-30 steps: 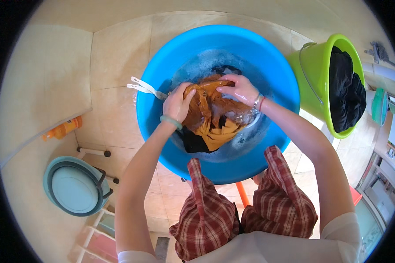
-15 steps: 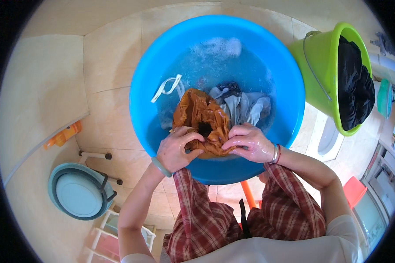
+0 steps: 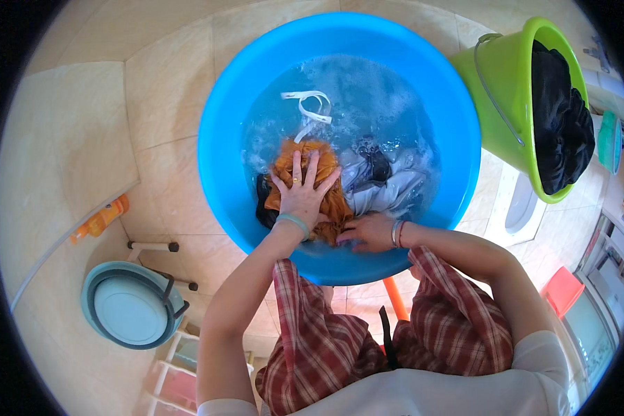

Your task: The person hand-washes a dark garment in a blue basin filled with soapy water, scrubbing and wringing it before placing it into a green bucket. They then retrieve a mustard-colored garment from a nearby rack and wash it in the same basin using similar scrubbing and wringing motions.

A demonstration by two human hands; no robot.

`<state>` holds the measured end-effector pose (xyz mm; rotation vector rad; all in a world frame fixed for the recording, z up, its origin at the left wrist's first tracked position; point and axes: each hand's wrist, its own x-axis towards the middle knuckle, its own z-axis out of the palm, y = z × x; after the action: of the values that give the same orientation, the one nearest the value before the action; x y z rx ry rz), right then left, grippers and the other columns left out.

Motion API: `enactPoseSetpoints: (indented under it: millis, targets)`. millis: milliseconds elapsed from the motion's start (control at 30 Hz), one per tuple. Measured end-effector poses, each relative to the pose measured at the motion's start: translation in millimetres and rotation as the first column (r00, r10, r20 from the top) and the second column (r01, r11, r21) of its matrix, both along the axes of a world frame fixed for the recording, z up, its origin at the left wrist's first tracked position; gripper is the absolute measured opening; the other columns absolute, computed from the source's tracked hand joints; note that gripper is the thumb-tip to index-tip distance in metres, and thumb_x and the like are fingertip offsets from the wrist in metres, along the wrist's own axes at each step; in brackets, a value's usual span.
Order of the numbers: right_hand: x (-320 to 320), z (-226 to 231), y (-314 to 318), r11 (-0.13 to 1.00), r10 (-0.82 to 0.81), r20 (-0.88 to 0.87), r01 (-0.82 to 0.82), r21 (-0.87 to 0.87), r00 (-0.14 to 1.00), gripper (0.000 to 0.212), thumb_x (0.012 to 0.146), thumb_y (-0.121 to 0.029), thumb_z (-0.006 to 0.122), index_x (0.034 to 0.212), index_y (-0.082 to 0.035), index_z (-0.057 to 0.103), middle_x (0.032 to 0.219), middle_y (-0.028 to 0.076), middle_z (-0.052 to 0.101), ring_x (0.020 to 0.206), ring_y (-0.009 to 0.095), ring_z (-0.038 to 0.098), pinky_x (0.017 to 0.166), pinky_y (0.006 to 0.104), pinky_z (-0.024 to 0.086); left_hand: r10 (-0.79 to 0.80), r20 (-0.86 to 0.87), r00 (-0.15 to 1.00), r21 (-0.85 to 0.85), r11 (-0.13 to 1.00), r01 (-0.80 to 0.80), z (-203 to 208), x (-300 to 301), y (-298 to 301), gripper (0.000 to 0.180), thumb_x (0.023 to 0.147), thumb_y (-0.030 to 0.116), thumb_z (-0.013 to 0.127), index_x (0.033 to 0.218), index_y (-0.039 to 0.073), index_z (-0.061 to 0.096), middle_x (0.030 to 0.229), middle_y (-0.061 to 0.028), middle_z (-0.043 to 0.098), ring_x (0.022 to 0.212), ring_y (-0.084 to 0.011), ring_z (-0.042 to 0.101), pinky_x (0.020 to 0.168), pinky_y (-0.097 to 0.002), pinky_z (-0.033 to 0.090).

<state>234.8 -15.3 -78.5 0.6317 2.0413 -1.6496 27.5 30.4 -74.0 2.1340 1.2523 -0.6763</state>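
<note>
A big blue basin (image 3: 218, 145) holds soapy water and wet laundry. My left hand (image 3: 304, 197) lies open on an orange-brown garment (image 3: 334, 201), its fingers spread and pressing the cloth down. At the garment's near edge, my right hand (image 3: 371, 233) is closed on the fabric, fingertips partly under water. Beside it on the right float pale grey cloth (image 3: 388, 184) and a dark patch of fabric (image 3: 376, 166). Beyond the garment a white strap (image 3: 315, 104) curls on the water. Black cloth (image 3: 264, 204) shows at the garment's left side.
A lime-green bucket (image 3: 492, 104) with black clothing (image 3: 558, 125) leans beside the basin on the right. Folded light-blue basins (image 3: 128, 305) stand at the left, near an orange bottle (image 3: 100, 218) by the wall. A red-orange plastic object (image 3: 563, 290) is at the right.
My left hand has gone from pinching the garment's near edge to lying spread on top of it. The garment is flattened and pushed down; the white strap has drifted right and away from me.
</note>
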Motion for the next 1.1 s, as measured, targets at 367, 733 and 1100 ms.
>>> enactPoseSetpoints:
  millis: [367,733,1100]
  targets:
    - [1,-62,-11,0.995,-0.076,0.017,0.075,0.072,0.997,0.03,0.091,-0.027,0.057,0.119,-0.017,0.064,0.113,0.016,0.065,0.105,0.036,0.062,0.092,0.0485,0.048,0.073,-0.077,0.994,0.042,0.997,-0.07,-49,16,-5,0.074,0.076,0.033,0.076,0.142,0.033,0.045,0.159,-0.0117,0.021,0.145,-0.0438,0.018,0.102,-0.0731,0.027]
    - [-20,-26,154,0.475,-0.426,-0.403,0.579,0.663,0.81,0.044,0.093,-0.026,0.06,0.136,-0.021,0.051,0.134,0.012,0.056,0.107,0.032,0.063,0.079,0.0404,0.056,0.544,0.117,0.831,0.068,0.83,-0.554,-10,-1,44,0.07,0.08,0.035,0.078,0.138,0.007,0.049,0.147,-0.0225,0.038,0.127,-0.041,0.047,0.101,-0.0441,0.046]
    - [16,-7,80,0.876,-0.376,0.279,0.241,0.419,0.883,0.08,0.086,-0.013,0.061,0.154,-0.028,0.021,0.159,0.009,0.026,0.136,0.038,0.04,0.099,0.0488,0.047,0.807,0.556,0.2,-0.392,0.466,-0.793,70,-39,21,0.017,0.087,0.011,0.072,0.099,0.0,0.067,0.087,-0.0057,0.061,0.077,-0.0147,0.057,0.071,-0.0271,0.046]
